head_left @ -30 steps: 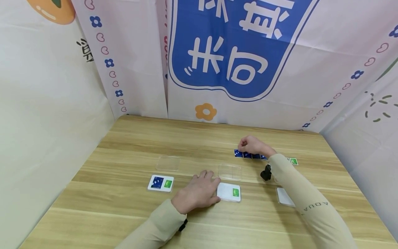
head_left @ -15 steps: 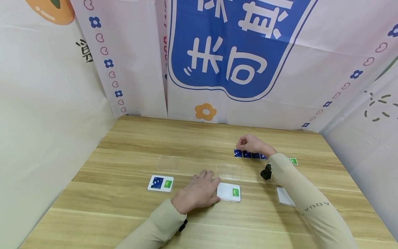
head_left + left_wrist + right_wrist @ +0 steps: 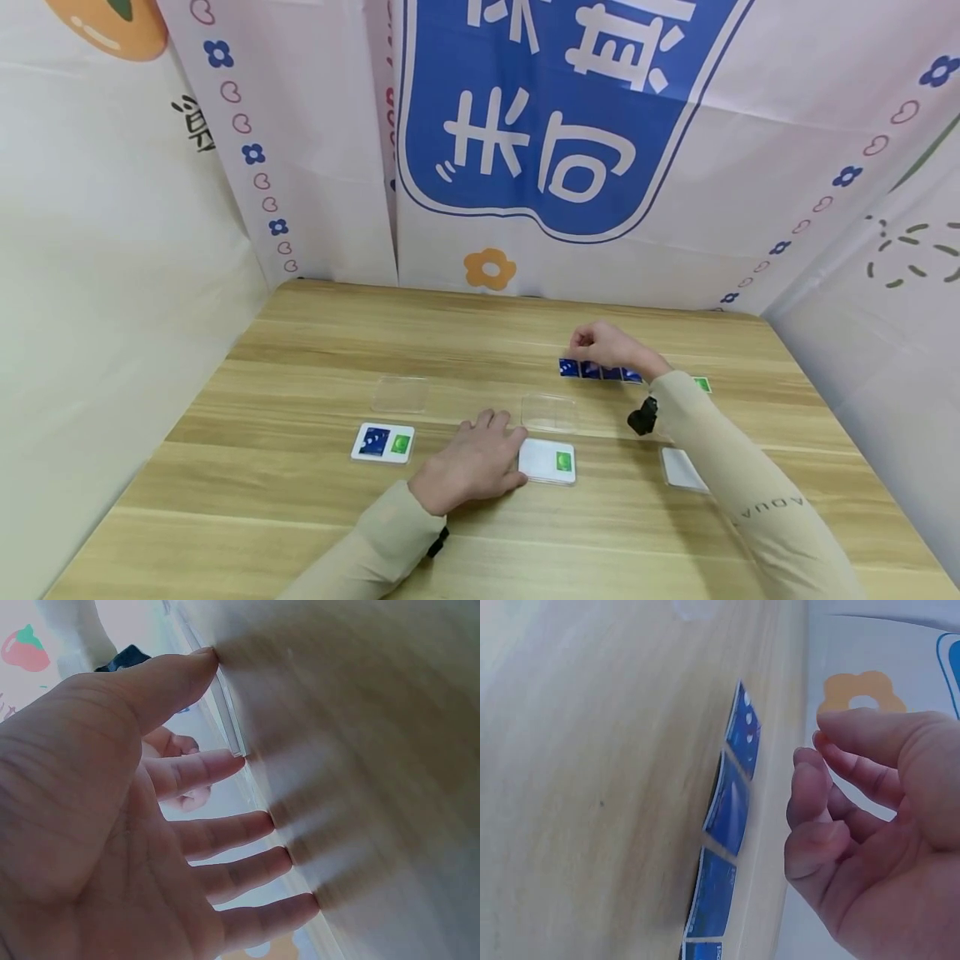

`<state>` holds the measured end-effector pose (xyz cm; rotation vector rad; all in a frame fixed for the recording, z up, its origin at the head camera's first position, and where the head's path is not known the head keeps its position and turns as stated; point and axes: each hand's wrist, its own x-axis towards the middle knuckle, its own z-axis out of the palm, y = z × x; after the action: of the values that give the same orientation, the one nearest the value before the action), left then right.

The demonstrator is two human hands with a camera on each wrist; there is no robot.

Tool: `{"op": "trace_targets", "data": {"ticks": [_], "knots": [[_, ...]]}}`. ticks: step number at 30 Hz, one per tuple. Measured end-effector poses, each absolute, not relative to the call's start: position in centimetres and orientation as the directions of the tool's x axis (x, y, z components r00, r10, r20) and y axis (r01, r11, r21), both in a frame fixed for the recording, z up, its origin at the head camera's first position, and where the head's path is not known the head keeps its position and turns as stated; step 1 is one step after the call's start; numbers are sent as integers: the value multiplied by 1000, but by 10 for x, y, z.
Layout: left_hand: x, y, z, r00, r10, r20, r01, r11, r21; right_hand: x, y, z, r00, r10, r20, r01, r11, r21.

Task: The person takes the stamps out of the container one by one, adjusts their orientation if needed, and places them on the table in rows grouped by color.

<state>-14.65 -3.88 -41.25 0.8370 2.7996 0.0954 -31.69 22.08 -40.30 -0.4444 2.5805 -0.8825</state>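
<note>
My left hand [image 3: 472, 467] lies with spread, fairly straight fingers at the left edge of a clear plastic case [image 3: 540, 461]. Its thumb and index fingertips [image 3: 234, 759] touch that edge in the left wrist view. A white insert with a small green stamp-like piece [image 3: 563, 462] fills the case. Farther back, my right hand [image 3: 607, 346] hovers over a row of small blue stamp-like pieces [image 3: 590, 370]. In the right wrist view its fingers are curled, thumb tip against index finger, nothing visible between them; the blue pieces [image 3: 727, 817] lie beside it.
Left stands another case [image 3: 382, 443] bearing one blue and one green piece. Clear lids [image 3: 401, 395] [image 3: 549, 413] lie behind the cases. A third case [image 3: 681, 469] is partly under the right sleeve, as is the row's green piece [image 3: 702, 384]. Printed cloth walls border the wooden table [image 3: 337, 333].
The head view has shifted slightly, so everything sits a little further left. The right hand stays over the blue pieces, raised slightly; the left hand keeps its place at the case.
</note>
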Motion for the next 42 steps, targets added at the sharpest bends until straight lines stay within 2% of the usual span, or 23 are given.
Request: {"op": "trace_targets", "data": {"ticks": [10,21,31,42], "knots": [[-147,-39,-410,-810,556,-185,541,831,126,-305,217,-398,-881,-414,-230,-166,724,-670],[-146,-40,-411,-815,548,-190,531,836,135,-289,215,-393,-871,-459,-176,-225,691,-687],[-148,-38,-413,-818,538,-205,522,843,128,-267,212,-387,-881,-459,-112,-212,597,-774],[-147,-39,-413,-814,545,-201,533,838,115,-244,206,-387,-859,-507,-71,-278,578,-767]]}}
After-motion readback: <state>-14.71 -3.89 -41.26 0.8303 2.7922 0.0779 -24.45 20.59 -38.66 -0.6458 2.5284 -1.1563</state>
